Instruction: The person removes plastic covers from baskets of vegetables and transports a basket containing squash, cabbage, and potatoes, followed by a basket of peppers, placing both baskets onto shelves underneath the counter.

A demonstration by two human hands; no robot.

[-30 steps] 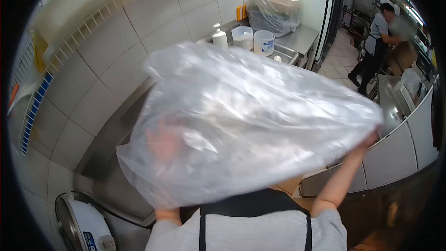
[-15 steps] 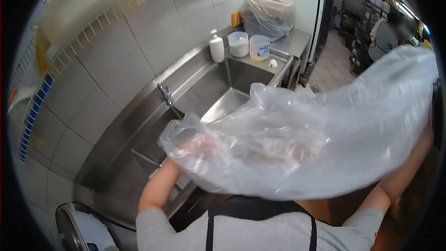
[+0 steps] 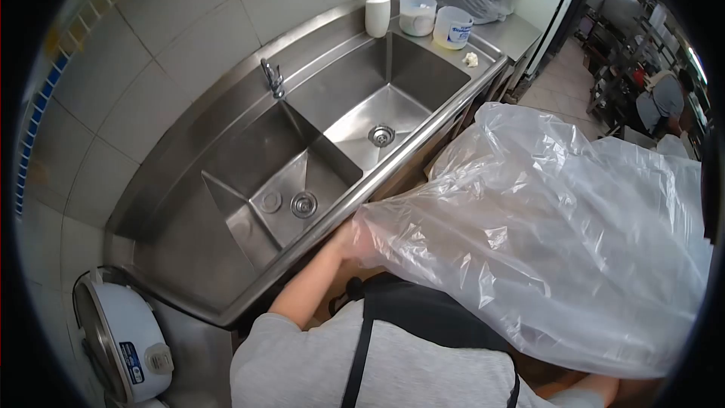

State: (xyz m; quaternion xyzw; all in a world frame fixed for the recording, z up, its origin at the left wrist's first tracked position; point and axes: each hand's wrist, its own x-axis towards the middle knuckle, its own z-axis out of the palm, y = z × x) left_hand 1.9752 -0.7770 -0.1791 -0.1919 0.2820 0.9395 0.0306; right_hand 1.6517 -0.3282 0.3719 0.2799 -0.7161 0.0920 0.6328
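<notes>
Holding a clear plastic bag beside the sink

In the head view, our left forearm (image 3: 310, 287) reaches forward and slants to the right from the grey sleeve, ending at our left hand (image 3: 358, 242), just beside the front rim of the double sink (image 3: 332, 205). That hand is closed on the near-left end of the clear plastic bag (image 3: 544, 234), partly veiled by the film, so we cannot make out each finger. Our right forearm (image 3: 593, 385) shows only low at the right, angled outward by the bag's lower edge; our right hand is out of sight, and we cannot tell whether it grips anything.

The bag lies to the right of the sink, in front of our black apron (image 3: 430, 308). Its narrow, gathered end points left, toward the sink; its long axis runs rightward and slightly down the view, and the film spreads broad and creased toward the right edge.
</notes>
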